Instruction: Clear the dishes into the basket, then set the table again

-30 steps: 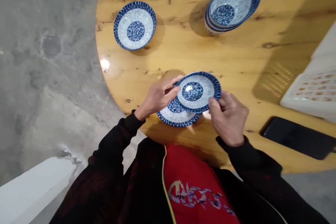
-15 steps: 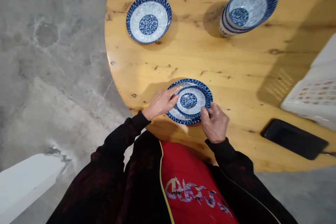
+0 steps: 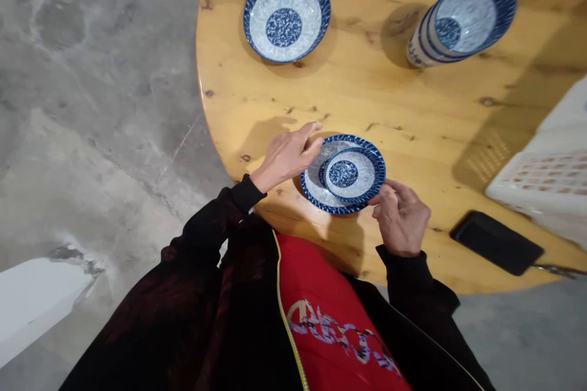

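Observation:
A small blue-and-white dish (image 3: 354, 175) sits inside a larger blue-rimmed plate (image 3: 313, 186) near the table's front edge. My right hand (image 3: 402, 217) has its fingers curled, and its thumb and fingertips pinch the small dish's lower right rim. My left hand (image 3: 288, 156) hovers at the plate's left rim with its fingers stretched out, holding nothing.
On the round wooden table (image 3: 413, 110) a blue-patterned bowl (image 3: 287, 14) stands at the back left and a stack of bowls (image 3: 461, 19) at the back right. A white perforated basket (image 3: 545, 183) and a black phone (image 3: 496, 242) lie to the right. Concrete floor is on the left.
The small dish came down from above onto the larger plate. My left hand has lifted its fingers off the dishes; my right hand stays at the rim.

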A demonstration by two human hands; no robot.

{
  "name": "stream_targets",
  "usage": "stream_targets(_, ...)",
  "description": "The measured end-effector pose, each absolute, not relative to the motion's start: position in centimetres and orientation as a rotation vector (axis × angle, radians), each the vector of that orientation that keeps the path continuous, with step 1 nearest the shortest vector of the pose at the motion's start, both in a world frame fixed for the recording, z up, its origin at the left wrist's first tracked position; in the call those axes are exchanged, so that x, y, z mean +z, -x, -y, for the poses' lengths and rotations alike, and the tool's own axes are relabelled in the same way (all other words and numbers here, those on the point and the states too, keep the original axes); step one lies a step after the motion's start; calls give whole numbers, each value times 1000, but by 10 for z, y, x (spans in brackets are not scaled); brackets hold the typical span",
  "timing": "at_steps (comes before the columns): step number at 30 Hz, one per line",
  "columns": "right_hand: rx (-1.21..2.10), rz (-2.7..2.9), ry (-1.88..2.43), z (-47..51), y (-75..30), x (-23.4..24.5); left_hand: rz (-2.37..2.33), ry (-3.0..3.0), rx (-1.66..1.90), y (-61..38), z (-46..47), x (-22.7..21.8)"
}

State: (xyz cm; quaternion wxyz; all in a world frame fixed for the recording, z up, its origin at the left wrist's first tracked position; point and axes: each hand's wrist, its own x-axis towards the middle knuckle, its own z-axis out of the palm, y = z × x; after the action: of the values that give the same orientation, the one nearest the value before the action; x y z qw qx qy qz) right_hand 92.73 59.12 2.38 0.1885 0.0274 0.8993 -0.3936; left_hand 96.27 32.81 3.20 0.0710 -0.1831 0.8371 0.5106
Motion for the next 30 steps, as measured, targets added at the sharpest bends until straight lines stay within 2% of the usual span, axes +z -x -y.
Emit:
stream_targets(10, -1294, -2410, -57, -583, -932, 3, -2545, 1074, 1406, -1089, -320, 16)
stream_targets(14, -1316, -2443, -44, -580, -931, -7, -2464, 1255, 1463, -1145, -336, 14)
stream_targets(20, -1252, -2513, -23, -588, -935, -1, -2411, 1396, 1507, -1207, -353, 17)
stream_targets(25, -1400, -2555, -43, -619, -961, 9, -2440, 1468, 1509, -1266, -365, 20)
stream_targets(30, -1540, -2473, -189, -650, -1001, -5, -2397, 1476, 1516, -1320, -382, 24)
